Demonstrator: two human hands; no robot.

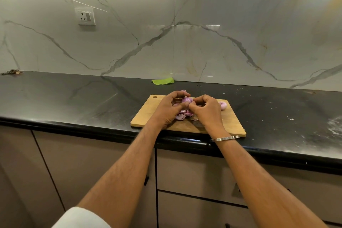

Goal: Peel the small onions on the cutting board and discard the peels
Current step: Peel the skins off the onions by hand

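Note:
A small purple onion [187,99] is held above the wooden cutting board [148,114], between both hands. My left hand [169,109] cups it from the left with the thumb under it. My right hand [207,111] pinches at its right side with the fingertips. A pile of purple peels [183,115] lies on the board below the hands. Another pinkish onion [223,105] rests on the board at the far right, partly hidden by my right hand. A dark object [197,122] lies on the board under my right wrist; I cannot tell what it is.
The board sits near the front edge of a black countertop [74,102]. A green scrap [163,81] lies by the marble wall behind the board. Brown debris [12,72] sits at the far left. White specks dust the counter at right. Cabinet fronts run below.

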